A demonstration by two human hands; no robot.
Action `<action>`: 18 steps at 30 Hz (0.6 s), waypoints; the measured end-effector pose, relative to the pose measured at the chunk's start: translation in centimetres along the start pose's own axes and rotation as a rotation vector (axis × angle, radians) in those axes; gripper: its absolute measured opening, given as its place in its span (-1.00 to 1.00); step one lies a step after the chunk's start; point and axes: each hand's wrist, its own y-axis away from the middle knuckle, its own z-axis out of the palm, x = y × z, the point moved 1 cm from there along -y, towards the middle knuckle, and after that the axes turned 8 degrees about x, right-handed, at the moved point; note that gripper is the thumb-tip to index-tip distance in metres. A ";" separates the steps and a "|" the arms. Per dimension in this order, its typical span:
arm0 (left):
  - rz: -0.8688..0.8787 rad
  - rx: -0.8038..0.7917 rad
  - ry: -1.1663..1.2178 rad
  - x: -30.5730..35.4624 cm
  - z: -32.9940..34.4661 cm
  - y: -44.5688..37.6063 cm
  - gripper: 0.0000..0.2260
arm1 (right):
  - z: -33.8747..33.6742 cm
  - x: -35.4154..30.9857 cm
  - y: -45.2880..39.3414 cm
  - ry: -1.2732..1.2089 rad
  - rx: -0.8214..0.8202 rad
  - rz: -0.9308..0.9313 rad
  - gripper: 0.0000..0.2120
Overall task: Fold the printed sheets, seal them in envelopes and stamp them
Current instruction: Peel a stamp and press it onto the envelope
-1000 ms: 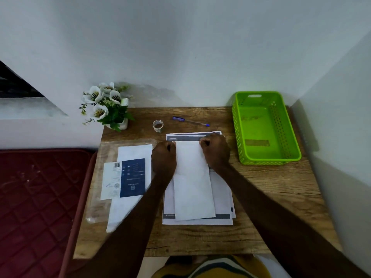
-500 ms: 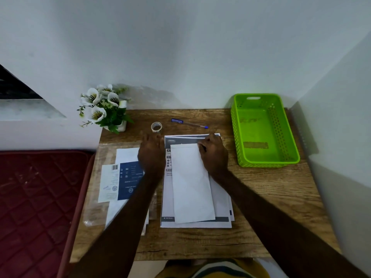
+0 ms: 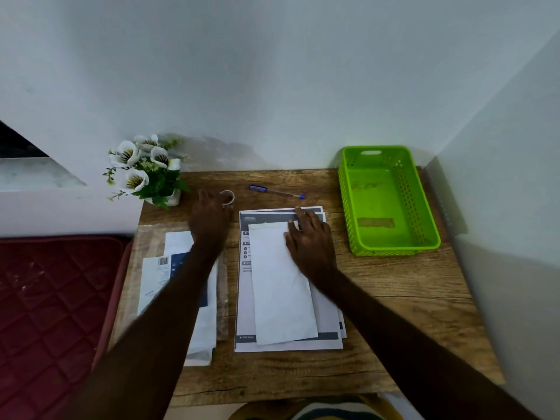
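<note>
No print here that I can actually read.

The printed sheets point(image 3: 244, 268) stacked near the front edge of the table point(image 3: 394, 298) carry dark header bars and lines of small type, all too blurred to make out. On the packet point(image 3: 154, 277) toward the left edge of the table I see a barcode at its top and a small blue mark lower down, but no digits or letters come clear. The white envelope point(image 3: 280, 286) on top of my sheets shows a blank face. The pen point(image 3: 274, 191) by the back edge bears no legible marking.
</note>
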 end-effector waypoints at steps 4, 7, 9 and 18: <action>-0.051 0.012 0.059 -0.6 0.0 0.0 -0.64 | -0.2 0.0 0.0 0.005 0.003 -0.013 -0.67; -0.124 0.033 0.240 -0.6 -0.3 0.4 -0.59 | -0.2 0.0 0.1 0.014 0.007 -0.024 -0.67; -0.152 0.014 0.464 -0.8 -0.6 0.9 -0.62 | -0.2 0.0 0.1 0.021 -0.005 -0.032 -0.67; -0.249 -0.223 0.963 0.7 -3.6 5.9 -0.78 | -1.5 -0.8 -0.5 -0.035 -0.095 0.048 -0.61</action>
